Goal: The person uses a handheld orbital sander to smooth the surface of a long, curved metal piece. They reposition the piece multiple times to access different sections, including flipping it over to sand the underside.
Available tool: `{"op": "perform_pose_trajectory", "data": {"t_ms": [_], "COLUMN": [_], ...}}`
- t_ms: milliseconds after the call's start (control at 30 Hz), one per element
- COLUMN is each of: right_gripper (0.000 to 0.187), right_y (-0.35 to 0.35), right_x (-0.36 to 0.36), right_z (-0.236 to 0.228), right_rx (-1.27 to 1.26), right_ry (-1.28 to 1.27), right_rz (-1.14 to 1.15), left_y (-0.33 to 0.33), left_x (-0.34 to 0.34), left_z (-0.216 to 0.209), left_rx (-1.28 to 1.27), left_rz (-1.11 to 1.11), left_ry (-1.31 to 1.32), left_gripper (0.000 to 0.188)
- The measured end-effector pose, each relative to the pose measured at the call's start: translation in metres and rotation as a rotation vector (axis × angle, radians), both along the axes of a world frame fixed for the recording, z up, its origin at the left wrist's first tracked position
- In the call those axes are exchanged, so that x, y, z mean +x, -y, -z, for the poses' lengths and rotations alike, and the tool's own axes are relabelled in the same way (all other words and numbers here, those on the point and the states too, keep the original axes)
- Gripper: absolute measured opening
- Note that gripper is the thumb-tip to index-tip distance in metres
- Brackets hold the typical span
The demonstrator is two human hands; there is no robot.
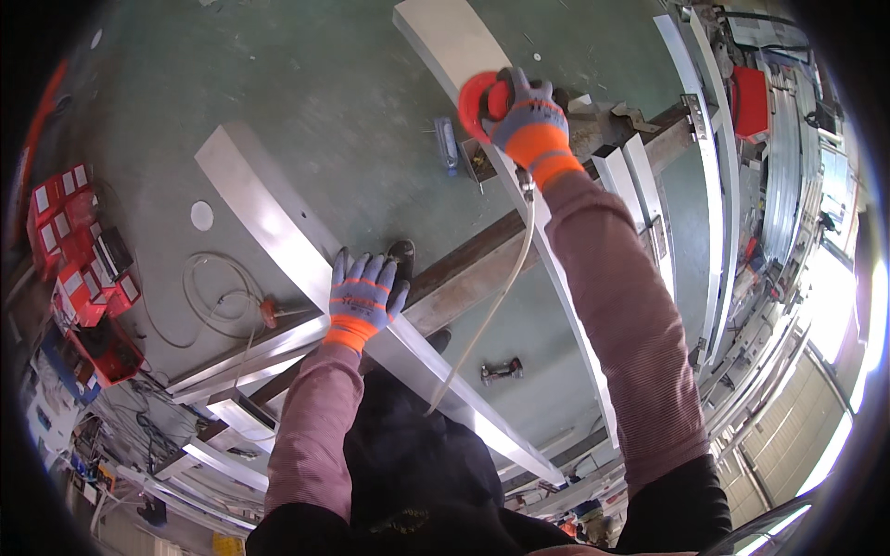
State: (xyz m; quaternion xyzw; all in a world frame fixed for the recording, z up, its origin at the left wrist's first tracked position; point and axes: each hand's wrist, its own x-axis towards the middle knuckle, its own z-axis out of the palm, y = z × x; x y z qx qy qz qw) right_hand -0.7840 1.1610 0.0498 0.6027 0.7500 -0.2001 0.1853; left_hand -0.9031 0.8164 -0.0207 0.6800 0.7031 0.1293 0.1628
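Observation:
My right hand (pixel 536 116), in a grey and orange glove, is wrapped round a red round air sander (pixel 474 104). The sander sits on the far part of a long silver metal tube (pixel 450 39). From its fitting a pale air hose (pixel 508 287) hangs down toward my body. Gloved alike, my left hand (pixel 363 295) lies with fingers stretched out on a second silver tube (pixel 264 204), which runs slantwise in front of me. Both tubes rest across a brown crosswise beam (pixel 468 250). The sander's underside is hidden.
A clear bottle (pixel 447 145) lies beyond the beam. On the floor are a cordless drill (pixel 502 371) and a coiled hose (pixel 199 269). Red boxes (pixel 69 222) are stacked at left. More metal lengths (pixel 709 195) stand at right, near a red container (pixel 749 102).

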Motion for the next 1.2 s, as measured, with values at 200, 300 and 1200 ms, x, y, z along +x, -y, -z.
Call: {"op": "perform_pose_trajectory", "data": {"t_ms": [200,300,1200], "right_gripper": [0.075,0.078,0.072], "right_y": [-0.061,-0.084,-0.100], "right_x": [-0.062,-0.093,-0.080], "right_z": [0.009,0.005,0.003], "right_rx": [0.110,0.076,0.028], "right_ry": [-0.019,-0.011,0.028], "right_rz": [-0.044,-0.003,-0.073], "left_y": [-0.002,-0.001,0.003], "left_x": [0.000,-0.002,-0.005], "left_z": [-0.001,-0.003,0.002], "left_rx": [-0.057,-0.070,-0.114], "left_rz": [0.006,0.013,0.000], "left_ry": [0.014,0.034,0.075], "left_gripper": [0.040,0.043,0.047]}}
